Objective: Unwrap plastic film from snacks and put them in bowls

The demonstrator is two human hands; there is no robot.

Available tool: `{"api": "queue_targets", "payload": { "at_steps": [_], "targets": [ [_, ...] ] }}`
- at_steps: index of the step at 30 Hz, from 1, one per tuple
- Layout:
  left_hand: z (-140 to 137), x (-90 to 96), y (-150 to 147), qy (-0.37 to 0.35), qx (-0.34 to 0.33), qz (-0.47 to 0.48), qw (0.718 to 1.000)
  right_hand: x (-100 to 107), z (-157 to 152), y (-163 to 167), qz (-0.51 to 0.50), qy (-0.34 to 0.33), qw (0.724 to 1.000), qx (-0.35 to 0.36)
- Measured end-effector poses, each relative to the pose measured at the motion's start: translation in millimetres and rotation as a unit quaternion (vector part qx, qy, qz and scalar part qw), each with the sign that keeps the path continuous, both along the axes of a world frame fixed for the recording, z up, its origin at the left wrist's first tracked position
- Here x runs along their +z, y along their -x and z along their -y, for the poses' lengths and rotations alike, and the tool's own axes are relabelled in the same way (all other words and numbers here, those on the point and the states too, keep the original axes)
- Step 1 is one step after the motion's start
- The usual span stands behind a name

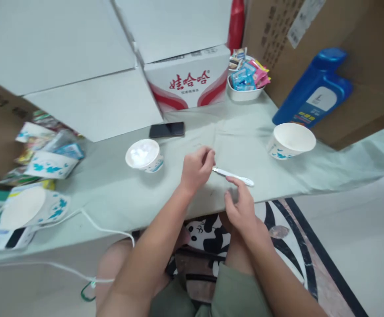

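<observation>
Fingers of the left hand (196, 169) curl inward, whether gripping anything I cannot tell; the right hand (242, 204) holds thumb and forefinger apart. On the pale green cloth-covered table (106, 193), near a blue-printed white paper cup (155, 166), a slim white stick-shaped tool (236, 176) lies beside both hands.

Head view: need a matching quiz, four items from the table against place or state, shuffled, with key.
Things
1. Slim white tool
2. Phone
3. Blue bottle
4. White tub

Place or state
A. Filled with bright packets
B. One end right by the left hand
C. Standing behind a paper cup
D. Lying flat, dark screen up

Pairs: 1-B, 2-D, 3-C, 4-A
</observation>
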State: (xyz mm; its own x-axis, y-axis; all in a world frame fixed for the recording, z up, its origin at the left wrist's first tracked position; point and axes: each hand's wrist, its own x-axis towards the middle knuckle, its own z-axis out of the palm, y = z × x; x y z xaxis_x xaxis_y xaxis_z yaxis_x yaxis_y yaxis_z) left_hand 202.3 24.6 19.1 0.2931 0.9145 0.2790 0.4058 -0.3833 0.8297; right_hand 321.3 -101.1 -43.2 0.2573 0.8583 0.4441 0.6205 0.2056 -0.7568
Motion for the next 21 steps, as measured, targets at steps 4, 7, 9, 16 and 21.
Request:
{"api": "queue_targets", "payload": {
  "at_steps": [4, 7, 9, 16, 21],
  "targets": [
    [53, -15.9, 78, -0.012, 0.151, 0.07, 0.986, 1, 5, 45, -0.006, 0.034, 0.995, 0.097],
    [53, -28.0, 117, -0.062, 0.253, 0.044, 0.964, 18, -23, 77, 0.032, 0.03, 0.987, 0.156],
    [44, -34.0, 135, -0.075, 0.297, 0.032, 0.951, 29, -50, 98, 0.069, 0.061, 0.979, 0.181],
    [32, -58.6, 176, -0.03, 0.279, -0.002, 0.96, 49, -127, 161, 0.23, 0.195, 0.937, 0.178],
    [38, -59.1, 184, -0.029, 0.238, -0.035, 0.97, 55, -138, 128, 0.283, 0.189, 0.936, 0.092]
  ]
}}
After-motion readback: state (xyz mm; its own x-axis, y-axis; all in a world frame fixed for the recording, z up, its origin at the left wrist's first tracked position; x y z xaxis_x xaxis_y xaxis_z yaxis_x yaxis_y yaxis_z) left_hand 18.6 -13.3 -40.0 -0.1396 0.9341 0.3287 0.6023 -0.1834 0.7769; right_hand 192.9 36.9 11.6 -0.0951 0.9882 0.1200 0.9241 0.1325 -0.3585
